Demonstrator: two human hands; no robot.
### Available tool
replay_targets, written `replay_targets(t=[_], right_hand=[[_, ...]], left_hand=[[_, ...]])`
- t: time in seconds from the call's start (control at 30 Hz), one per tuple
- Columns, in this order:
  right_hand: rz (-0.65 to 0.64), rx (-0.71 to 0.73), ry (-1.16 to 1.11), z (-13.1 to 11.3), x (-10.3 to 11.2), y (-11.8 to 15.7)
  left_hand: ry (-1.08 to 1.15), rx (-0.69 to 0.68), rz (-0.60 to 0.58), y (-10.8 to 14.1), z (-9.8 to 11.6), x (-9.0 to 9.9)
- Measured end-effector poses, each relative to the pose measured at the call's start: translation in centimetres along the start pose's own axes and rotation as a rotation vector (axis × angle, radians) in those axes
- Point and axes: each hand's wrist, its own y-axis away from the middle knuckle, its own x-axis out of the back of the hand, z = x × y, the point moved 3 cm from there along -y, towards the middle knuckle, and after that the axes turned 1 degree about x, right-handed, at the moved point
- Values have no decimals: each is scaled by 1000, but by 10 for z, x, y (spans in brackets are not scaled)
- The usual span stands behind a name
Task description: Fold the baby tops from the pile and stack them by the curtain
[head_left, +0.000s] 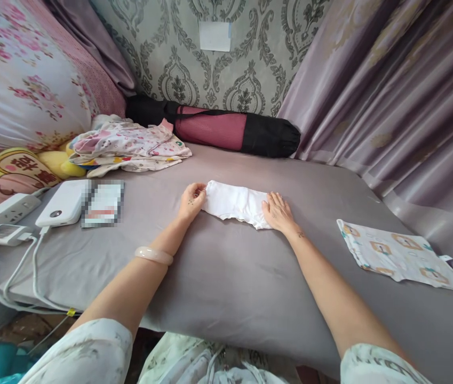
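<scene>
A white folded cloth garment point(237, 202) lies flat on the grey bed sheet point(230, 277), a long strip running side to side. At its left end my left hand point(192, 201) is closed, thumb and fingers pinching the fabric's edge. My right hand point(278, 212) rests flat on the right end, fingers stretched out over the cloth. The garment's lower edge is uneven, and its exact kind cannot be made out. Off to the right lies a folded printed cloth point(402, 253), white with orange and teal figures, apart from both hands.
A pile of printed clothes point(130, 144) sits at the back left, beside yellow plush toys point(30, 168). A pink and black rolled bag point(218, 128) lies along the wall. A white power bank point(64, 202), a blurred-out flat object point(103, 204) and a power strip point(2, 213) with cables are at left.
</scene>
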Motion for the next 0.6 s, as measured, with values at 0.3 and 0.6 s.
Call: replay_targets(t=[0.3, 0.6], right_hand=[[12, -12, -321, 14, 6, -4], [51, -365, -560, 64, 24, 0]], left_hand=[[-134, 72, 10, -1, -1, 2], [-305, 331, -93, -21, 3, 7]])
